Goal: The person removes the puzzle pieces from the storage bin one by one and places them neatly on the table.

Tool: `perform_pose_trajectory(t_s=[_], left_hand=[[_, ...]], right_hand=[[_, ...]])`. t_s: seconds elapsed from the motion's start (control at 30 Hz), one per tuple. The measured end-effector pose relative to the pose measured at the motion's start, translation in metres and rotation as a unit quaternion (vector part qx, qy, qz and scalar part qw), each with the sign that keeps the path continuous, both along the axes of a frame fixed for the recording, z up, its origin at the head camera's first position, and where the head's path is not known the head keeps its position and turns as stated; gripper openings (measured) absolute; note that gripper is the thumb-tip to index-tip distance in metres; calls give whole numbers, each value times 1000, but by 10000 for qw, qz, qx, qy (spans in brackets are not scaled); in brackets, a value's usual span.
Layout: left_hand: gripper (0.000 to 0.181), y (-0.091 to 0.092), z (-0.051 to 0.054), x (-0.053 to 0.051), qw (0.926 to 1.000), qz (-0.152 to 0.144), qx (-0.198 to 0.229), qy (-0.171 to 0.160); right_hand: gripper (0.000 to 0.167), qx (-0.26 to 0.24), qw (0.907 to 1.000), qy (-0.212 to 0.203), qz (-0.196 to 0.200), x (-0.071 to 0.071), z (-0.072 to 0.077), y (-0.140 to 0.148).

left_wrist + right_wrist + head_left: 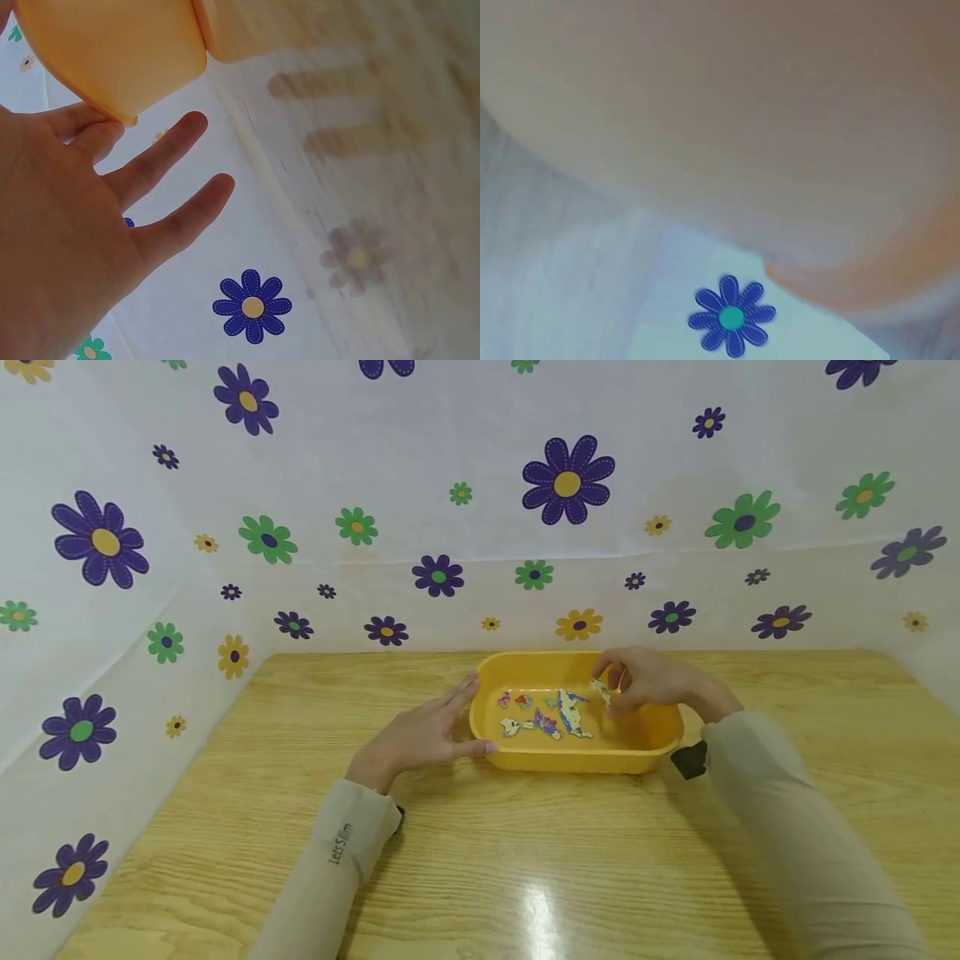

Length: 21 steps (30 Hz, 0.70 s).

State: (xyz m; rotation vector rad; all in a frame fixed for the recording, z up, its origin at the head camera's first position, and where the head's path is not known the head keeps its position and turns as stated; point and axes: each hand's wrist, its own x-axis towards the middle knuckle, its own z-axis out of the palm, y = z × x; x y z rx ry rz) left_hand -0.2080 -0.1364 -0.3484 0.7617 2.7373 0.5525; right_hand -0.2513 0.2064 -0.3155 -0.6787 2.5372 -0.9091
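A yellow plastic tub [577, 762] stands on the table with several small flat, irregular printed pieces lying in it. My left hand [422, 735] rests against the tub's left end, thumb on the front rim and fingers mostly straight; the ring and little fingers [176, 225] stretch free beyond it. Inside the tub's right half, my right hand [648, 681] pinches a flat cream-coloured printed piece [602, 692] between thumb and fingers. Left of it lies a larger cream and blue piece [572, 714]. The right wrist view is mostly blocked by a blurred, close surface.
Smaller pieces, among them a red and blue one [546, 722] and a pale one [510, 727], lie in the tub's left half. A wooden table [465, 852] surrounds the tub. Behind it hangs a white sheet [420, 460] printed with flowers.
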Motion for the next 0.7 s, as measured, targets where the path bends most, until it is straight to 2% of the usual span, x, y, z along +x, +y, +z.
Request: perform_pose_trajectory(t_s=[0.13,0.3,0.53,0.7], left_hand=[[102,0,0,0,10000,-38,45,38],[102,-1,0,-1,9999,-64,101,22],[102,-2,0,1,9997,-126,156,100],[98,-2,1,1,9989,-229,-49,413]], right_hand=[[49,-128,9997,204,44,0,7,8],[51,-7,9990,455,-46,2,15,17],[51,29,9981,565,-239,3,21,35],[49,-47,9970,648,-421,4,24,52]])
